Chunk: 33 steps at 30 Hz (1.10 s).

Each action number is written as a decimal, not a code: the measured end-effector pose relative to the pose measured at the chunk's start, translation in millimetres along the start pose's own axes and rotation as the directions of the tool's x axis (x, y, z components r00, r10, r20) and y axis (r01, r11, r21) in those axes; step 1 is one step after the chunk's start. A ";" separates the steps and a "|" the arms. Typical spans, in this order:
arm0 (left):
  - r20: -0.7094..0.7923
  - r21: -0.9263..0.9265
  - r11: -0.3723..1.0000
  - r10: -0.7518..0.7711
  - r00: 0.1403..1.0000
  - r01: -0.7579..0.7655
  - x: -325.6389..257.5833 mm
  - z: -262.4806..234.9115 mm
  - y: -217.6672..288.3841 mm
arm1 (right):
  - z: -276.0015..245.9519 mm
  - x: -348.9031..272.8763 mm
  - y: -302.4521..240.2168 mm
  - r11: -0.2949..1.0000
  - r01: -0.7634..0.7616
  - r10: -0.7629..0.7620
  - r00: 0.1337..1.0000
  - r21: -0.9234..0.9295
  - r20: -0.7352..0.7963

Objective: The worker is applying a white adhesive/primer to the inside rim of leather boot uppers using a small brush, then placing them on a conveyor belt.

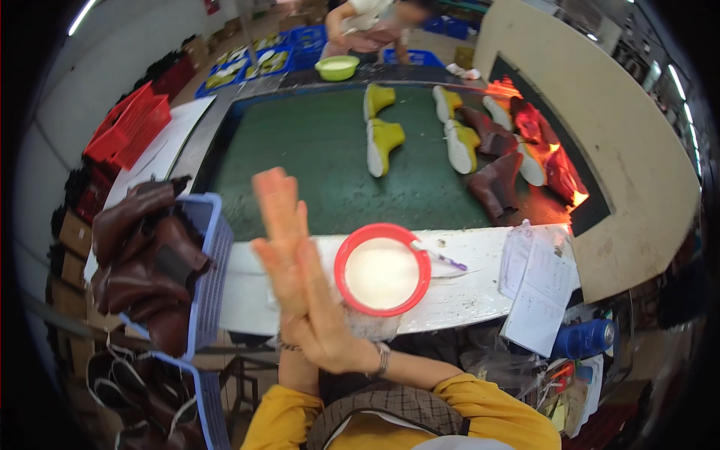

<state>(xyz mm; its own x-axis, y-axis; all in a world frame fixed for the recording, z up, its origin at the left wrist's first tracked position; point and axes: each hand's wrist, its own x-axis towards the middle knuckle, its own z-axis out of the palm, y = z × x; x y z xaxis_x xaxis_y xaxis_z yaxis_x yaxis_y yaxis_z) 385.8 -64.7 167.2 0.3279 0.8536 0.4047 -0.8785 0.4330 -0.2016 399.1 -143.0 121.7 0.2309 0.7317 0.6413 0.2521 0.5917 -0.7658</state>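
The two hands are pressed palm against palm, held up over the near edge of the tabletop (465, 289). The left hand (283, 225) stands taller, its fingers (274, 191) straight, close together and blurred; the right hand (324, 315) crosses it from the lower right, fingers flat on the left palm. Neither holds anything. A bracelet sits on each wrist.

Just at 3 o'clock from the hands stands one red bowl (382, 268), round and filled with white paste. A brush (439, 257) with a purple tip lies at its 2 o'clock rim. Further toward 3 o'clock, a sheaf of paper sheets (541, 289) hangs over the tabletop edge, with one blue can (585, 337) below it.

At 9 o'clock, one lilac basket (210, 270) holds a heap of brown boots (142, 255); a second basket (206, 405) at 7 o'clock holds dark shoe parts.

At 12 to 2 o'clock, on the green belt (315, 150), lie four yellow-green boots (382, 142) with white soles and about three brown boots (495, 184), more in the red glow of the oven opening (555, 172). One green bowl (337, 67) stands at the belt's far end, where another person (367, 22) bends. Red crates (131, 124) are stacked at 10 o'clock, blue ones (255, 64) at 12 o'clock.
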 end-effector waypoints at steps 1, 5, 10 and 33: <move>0.069 0.572 0.818 -0.119 0.991 0.059 -4.3 -8.4 3.1 | -1.5 4.4 2.1 0.996 0.055 -0.056 0.998 -0.066 -0.016; -0.076 0.860 0.467 -0.282 0.956 0.206 -38.2 -2.6 16.7 | -32.7 52.9 32.4 0.999 -0.030 0.031 0.999 0.043 -0.027; 0.141 0.378 0.887 -0.338 0.931 0.265 -24.5 -1.1 31.5 | -59.9 49.2 53.0 0.733 -0.245 0.207 0.969 0.634 0.135; -0.020 0.296 0.881 -0.381 0.924 0.370 -47.7 -18.0 61.4 | -64.5 32.1 17.5 0.804 -0.488 0.458 0.873 0.341 0.170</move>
<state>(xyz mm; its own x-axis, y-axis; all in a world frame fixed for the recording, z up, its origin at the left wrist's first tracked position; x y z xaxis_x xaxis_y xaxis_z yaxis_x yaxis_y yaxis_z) 322.5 -73.6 119.4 0.6449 0.6300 0.4327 -0.7555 0.6110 0.2365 471.5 -130.9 132.0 0.1573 0.9668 0.2013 -0.2306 0.2341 -0.9445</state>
